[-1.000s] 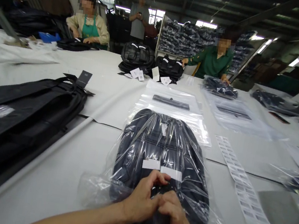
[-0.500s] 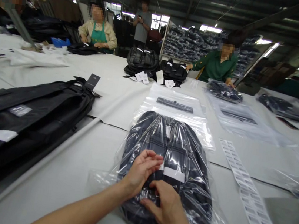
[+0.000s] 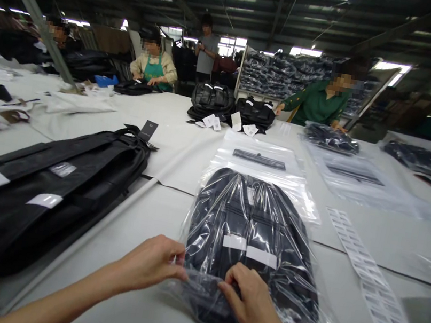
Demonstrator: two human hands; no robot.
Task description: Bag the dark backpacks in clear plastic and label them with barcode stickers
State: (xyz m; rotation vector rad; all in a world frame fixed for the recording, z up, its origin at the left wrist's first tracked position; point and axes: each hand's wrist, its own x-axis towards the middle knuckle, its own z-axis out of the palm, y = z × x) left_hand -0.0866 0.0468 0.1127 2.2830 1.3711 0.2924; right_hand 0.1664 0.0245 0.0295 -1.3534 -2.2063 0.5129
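Note:
A black backpack [image 3: 224, 211] lies flat on the white table inside a clear plastic bag [image 3: 186, 222], with two white strips across its straps. My left hand [image 3: 157, 263] is closed at the lower left of the bag, pinching its plastic between thumb and fingers. On the lower front of the backpack, my right hand [image 3: 249, 299] is also closed, its thumb and bent fingers gripping the plastic. A fold of film stretches between the two hands. The bag's upper part, with a dark printed panel [image 3: 259, 159], lies flat beyond the backpack.
Unwrapped black backpacks [image 3: 88, 169] with a hang tag [image 3: 148, 131] lie at left. A strip of labels [image 3: 368, 276] and more plastic bags [image 3: 354, 177] are at right. Across the table, a person in green [image 3: 321, 104] touches bagged goods, and another wears a green apron [image 3: 154, 70].
My left hand has moved from the backpack's middle to the bag's lower left edge and closed on the plastic. My right hand has shifted slightly and closed its fingers. The view has tilted upward.

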